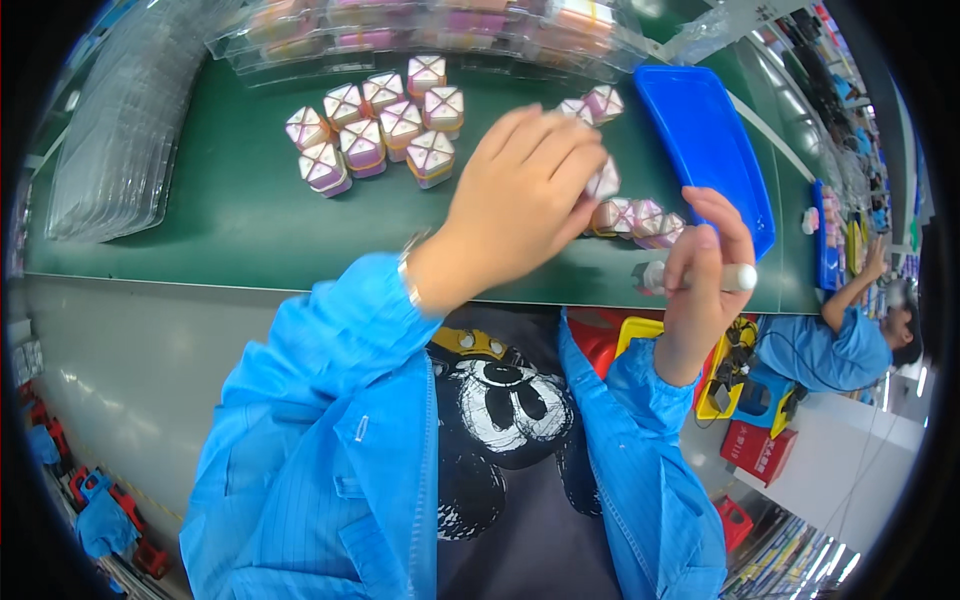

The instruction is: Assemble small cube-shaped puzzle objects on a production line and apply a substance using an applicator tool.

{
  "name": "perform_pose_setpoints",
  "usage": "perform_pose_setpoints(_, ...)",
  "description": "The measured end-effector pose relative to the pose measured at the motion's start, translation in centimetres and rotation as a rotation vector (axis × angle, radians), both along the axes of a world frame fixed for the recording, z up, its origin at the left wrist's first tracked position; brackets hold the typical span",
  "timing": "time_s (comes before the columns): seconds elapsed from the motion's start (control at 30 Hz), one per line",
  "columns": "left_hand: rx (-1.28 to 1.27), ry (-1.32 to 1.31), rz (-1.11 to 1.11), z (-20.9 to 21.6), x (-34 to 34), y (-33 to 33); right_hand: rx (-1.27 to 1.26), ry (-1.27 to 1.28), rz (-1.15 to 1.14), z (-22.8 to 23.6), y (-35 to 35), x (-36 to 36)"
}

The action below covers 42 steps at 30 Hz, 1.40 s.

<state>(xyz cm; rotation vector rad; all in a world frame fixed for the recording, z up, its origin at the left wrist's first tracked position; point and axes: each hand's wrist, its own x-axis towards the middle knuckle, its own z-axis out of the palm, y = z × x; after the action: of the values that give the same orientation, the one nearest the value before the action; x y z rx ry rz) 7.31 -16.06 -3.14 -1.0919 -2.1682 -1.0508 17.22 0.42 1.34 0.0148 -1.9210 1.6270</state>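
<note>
while the left hand pinches a small pink box, right hand grips what seems a white marker

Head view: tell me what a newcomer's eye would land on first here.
The left hand dominates the middle, reaching over the green table onto a row of small pink-and-white boxes. Just to its right, the right hand grips a white pen-like stick. A cluster of the same small boxes sits farther back on the left, and a bright blue tray lies at the right.
</note>
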Motion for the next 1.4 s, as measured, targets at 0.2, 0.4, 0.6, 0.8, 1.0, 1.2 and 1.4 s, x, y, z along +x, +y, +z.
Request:
perform_pose_setpoints(0.2, 0.264, -0.817, -0.261, -2.3, 4.1, -5.1, -0.354, 0.285, 0.41, 0.4, -0.7, -1.9)
perform_pose_setpoints(0.4, 0.12, -0.7, -0.314, -3.5, 3.8, -5.5, -0.321, 0.278, 0.52, 0.4, -4.3, -4.3)
perform_pose_setpoints(0.6, 0.121, -0.687, -0.31, -3.8, 4.0, -5.5, -0.232, 0.136, 0.549, 0.0, -5.6, -5.1)
perform_pose_setpoints(0.8, 0.157, -0.604, -0.284, -4.0, 4.1, -5.4, -0.213, 0.058, 0.558, 0.2, -6.3, -5.3)
perform_pose_setpoints(1.0, 0.186, -0.615, -0.274, -3.6, 4.3, -5.3, -0.231, 0.028, 0.484, 0.2, -6.9, -5.2)
perform_pose_setpoints(1.2, 0.166, -0.651, -0.286, -3.4, 3.9, -5.0, -0.222, 0.038, 0.422, 0.4, -7.3, -4.8)
perform_pose_setpoints(1.4, 0.182, -0.679, -0.3, -3.5, 3.8, -5.0, -0.219, 0.054, 0.458, 0.3, -7.3, -5.1)
